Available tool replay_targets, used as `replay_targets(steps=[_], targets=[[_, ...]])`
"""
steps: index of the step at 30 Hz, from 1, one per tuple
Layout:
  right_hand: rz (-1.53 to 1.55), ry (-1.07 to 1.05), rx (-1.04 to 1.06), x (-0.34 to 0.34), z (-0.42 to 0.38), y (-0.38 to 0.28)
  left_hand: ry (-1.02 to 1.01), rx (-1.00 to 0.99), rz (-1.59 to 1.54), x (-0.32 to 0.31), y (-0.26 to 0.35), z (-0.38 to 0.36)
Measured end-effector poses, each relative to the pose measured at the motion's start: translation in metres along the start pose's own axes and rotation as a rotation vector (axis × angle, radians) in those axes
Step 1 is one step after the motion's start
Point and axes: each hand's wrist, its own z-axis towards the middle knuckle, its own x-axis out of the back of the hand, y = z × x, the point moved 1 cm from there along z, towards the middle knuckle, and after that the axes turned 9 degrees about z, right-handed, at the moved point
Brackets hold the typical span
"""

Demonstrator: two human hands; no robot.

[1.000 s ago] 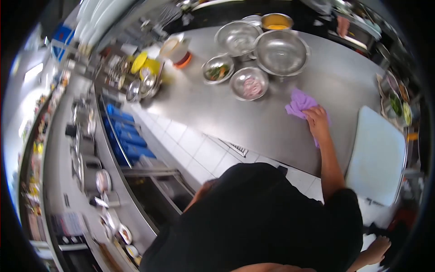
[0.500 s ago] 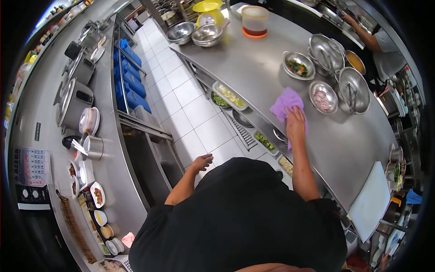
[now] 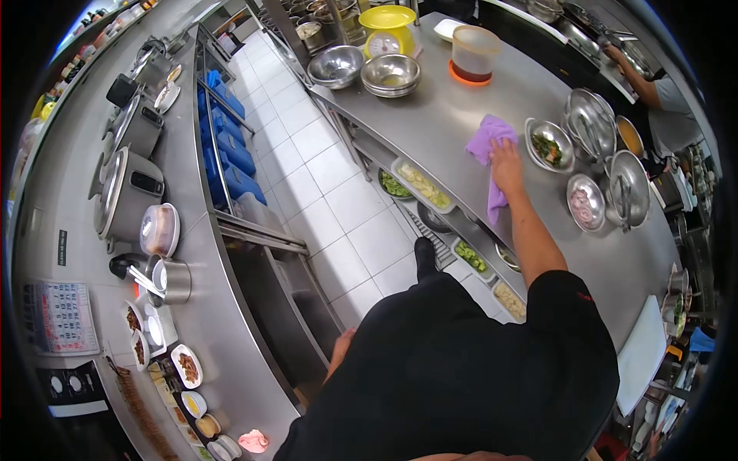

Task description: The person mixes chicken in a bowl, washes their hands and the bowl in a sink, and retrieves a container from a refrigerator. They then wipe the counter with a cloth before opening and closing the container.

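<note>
My right hand (image 3: 506,167) presses a purple cloth (image 3: 484,141) onto the steel counter (image 3: 453,107), its fingers over the cloth. One end of the cloth hangs toward the counter's front edge. Right of that hand stand a bowl of cooked greens (image 3: 549,147) and a bowl of sliced onions (image 3: 583,201). My left hand (image 3: 343,344) is low beside my body, near the opposite counter's open shelf. Most of it is hidden, and its fingers cannot be made out.
Steel bowls (image 3: 390,75), a yellow scale (image 3: 387,40) and a plastic tub (image 3: 473,54) stand at the counter's far end. Vegetable trays (image 3: 423,186) sit on the shelf below. A white cutting board (image 3: 639,355) lies at right. Another person's arm (image 3: 632,75) reaches over the stove area.
My right hand and the purple cloth have moved farther along the counter. My left hand has dropped back beside my body. A foot now shows on the floor, and the view has shifted.
</note>
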Motion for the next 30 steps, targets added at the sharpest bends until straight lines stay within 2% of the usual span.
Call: replay_targets(steps=[1, 4, 7, 10, 11, 12, 14, 16, 17, 19, 20, 21, 23, 24, 26, 27, 29, 30], targets=[[0.018, 0.014, -0.077, -0.001, 0.014, -0.005, -0.016, 0.048, 0.025, -0.001, -0.003, -0.002], [0.018, 0.007, -0.096, -0.031, 0.056, 0.006, -0.044, 0.155, 0.048, 0.008, 0.001, -0.006], [0.038, 0.023, -0.002, -0.059, 0.091, 0.003, -0.046, 0.201, 0.052, 0.023, 0.013, 0.007], [0.631, -0.199, -0.189, -0.087, 0.096, -0.048, -0.046, 0.181, 0.046, 0.048, 0.046, 0.035], [0.77, -0.237, -0.057, -0.077, 0.094, -0.081, -0.053, 0.163, 0.033, 0.056, 0.056, 0.051], [0.632, -0.098, 0.234, -0.078, 0.087, -0.105, -0.061, 0.14, 0.016, 0.063, 0.066, 0.07], [0.902, -0.151, 0.281, -0.076, 0.082, -0.151, -0.082, 0.065, -0.088, 0.082, 0.084, 0.112], [0.95, -0.36, 0.307, -0.047, 0.1, -0.184, -0.104, 0.015, -0.287, 0.105, 0.114, 0.153], [0.933, -0.424, 0.264, -0.035, 0.11, -0.181, -0.099, 0.037, -0.373, 0.115, 0.132, 0.172], [0.892, -0.545, 0.176, -0.009, 0.137, -0.169, 0.05, 0.148, -0.422, 0.124, 0.195, 0.176], [0.776, -0.601, 0.038, 0.008, 0.149, -0.155, 0.123, 0.19, -0.45, 0.127, 0.235, 0.18], [0.661, -0.653, -0.102, 0.026, 0.156, -0.135, 0.095, 0.184, -0.416, 0.132, 0.251, 0.19], [0.518, -0.555, -0.277, 0.063, 0.171, -0.091, 0.032, 0.148, -0.302, 0.134, 0.254, 0.22], [0.38, -0.503, -0.449, 0.088, 0.179, -0.083, 0.0, 0.128, -0.242, 0.135, 0.26, 0.234], [0.079, -0.182, -0.256, 0.084, 0.173, -0.042, -0.055, 0.001, -0.068, 0.134, 0.3, 0.237], [0.057, -0.176, -0.314, 0.071, 0.171, -0.031, -0.089, -0.062, 0.022, 0.134, 0.328, 0.237], [0.007, -0.153, -0.43, 0.038, 0.162, -0.017, -0.221, -0.149, -0.066, 0.137, 0.368, 0.257], [-0.078, -0.244, -0.468, 0.022, 0.154, -0.023, -0.286, -0.202, -0.114, 0.137, 0.398, 0.271]])
